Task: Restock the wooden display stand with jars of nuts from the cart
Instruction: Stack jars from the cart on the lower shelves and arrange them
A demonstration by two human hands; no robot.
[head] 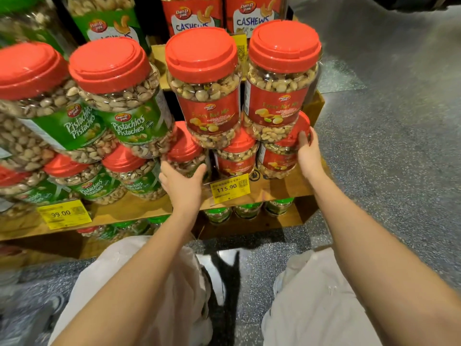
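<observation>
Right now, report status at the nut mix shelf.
Left hand grips lower left Fancy Nut Mix jar. Right hand presses lower right Fancy Nut Mix jar. Upper jars stacked on top; yellow price tag in front.

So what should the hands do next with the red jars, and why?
Probably squeeze the bottom jars together. The left hand holds the left end jar, the right hand presses the right end jar, and two top jars rest on that row, so closing gaps should steady them.
</observation>
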